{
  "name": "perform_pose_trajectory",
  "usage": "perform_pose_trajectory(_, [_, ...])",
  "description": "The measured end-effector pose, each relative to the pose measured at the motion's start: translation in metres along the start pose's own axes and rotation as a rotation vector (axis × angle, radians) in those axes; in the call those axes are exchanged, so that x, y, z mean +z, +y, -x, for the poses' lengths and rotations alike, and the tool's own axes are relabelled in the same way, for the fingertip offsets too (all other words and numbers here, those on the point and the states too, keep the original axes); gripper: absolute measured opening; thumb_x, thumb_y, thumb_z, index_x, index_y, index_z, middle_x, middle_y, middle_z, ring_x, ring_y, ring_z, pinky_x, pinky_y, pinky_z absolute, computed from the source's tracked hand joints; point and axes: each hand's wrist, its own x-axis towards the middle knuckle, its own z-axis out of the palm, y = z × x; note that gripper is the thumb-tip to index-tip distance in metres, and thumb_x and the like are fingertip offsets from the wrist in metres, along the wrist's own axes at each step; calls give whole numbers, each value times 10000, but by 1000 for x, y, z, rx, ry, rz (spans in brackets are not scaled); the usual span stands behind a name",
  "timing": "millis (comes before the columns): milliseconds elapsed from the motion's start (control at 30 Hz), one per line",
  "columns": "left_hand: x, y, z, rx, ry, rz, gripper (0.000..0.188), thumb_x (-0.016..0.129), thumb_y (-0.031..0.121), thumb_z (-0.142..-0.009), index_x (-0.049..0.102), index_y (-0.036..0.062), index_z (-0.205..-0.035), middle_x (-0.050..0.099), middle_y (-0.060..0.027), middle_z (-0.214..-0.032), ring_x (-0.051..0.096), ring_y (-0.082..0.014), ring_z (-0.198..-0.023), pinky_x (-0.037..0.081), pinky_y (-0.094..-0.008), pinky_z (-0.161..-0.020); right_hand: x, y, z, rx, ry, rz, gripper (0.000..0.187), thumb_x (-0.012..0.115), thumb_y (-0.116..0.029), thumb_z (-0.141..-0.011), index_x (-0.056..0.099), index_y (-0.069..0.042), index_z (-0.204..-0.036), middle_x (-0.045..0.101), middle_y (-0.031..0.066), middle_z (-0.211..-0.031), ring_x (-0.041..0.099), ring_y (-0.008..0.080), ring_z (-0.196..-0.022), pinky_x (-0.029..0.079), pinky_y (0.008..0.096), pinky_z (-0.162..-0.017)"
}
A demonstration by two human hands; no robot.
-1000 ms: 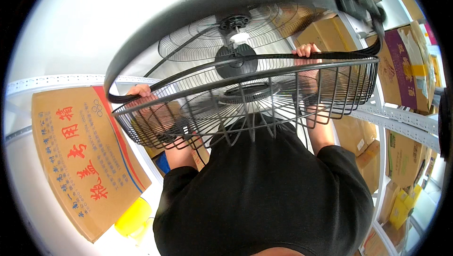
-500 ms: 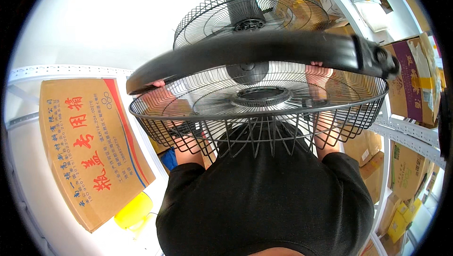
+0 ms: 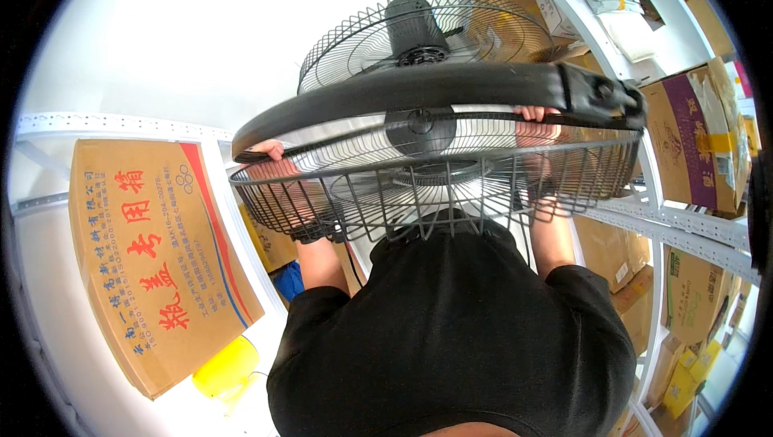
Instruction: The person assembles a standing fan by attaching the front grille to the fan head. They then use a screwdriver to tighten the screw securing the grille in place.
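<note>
Both arms reach forward at the middle of the head view, partly seen through the wires of a round black fan grille. My left hand has its fingers closed over the grille's left rim. At the right, my right hand grips the far rim, with its fingers bent over it. A wide curved black band arches just beyond the grille, close to both hands. Behind it stands the rest of a fan, with a black motor housing and a wire cage. A round black hub shows between the band and grille.
A large cardboard box stands at the left by a white metal rack, above a yellow object. White shelving on the right holds several cartons, among them a purple-striped box. A white wall rises behind.
The grille has tilted more edge-on and its right side has moved leftward. The black band has shifted with it, its right end coming inward. Both hands keep their grip.
</note>
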Motion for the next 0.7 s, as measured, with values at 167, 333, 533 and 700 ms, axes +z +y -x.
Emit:
perform_pose_trajectory(167, [-33, -1, 7, 110, 99, -228, 347, 405, 367, -998, 544, 61, -913, 501, -69, -901, 493, -200, -858, 426, -349, -817, 10, 6, 1, 14, 111, 31, 351, 392, -253, -966, 404, -90, -655, 409, 42, -664, 396, 162, -670, 392, 332, -709])
perform_pose_trajectory(333, [14, -16, 3, 232, 300, -632, 262, 500, 327, -964, 611, 110, -868, 532, -45, -786, 489, -178, -785, 424, -335, -761, 3, 4, 3, -30, 279, 76, 328, 438, -274, -965, 416, -110, -682, 372, 22, -618, 391, 168, -629, 408, 333, -685])
perform_pose_trajectory(533, [17, -21, 11, 221, 259, -708, 228, 512, 297, -955, 597, 100, -880, 518, -41, -770, 479, -171, -763, 412, -325, -737, -32, 4, 0, -21, 95, -21, 323, 447, -305, -947, 462, -92, -706, 421, 16, -642, 416, 158, -651, 421, 318, -751])
perform_pose_trajectory(700, [23, -20, 7, 246, 208, -754, 200, 521, 272, -948, 585, 92, -890, 506, -38, -758, 471, -166, -744, 403, -317, -717, -16, 1, 1, 23, 146, 66, 309, 456, -335, -949, 499, -89, -766, 468, 19, -672, 491, 180, -734, 456, 335, -763])
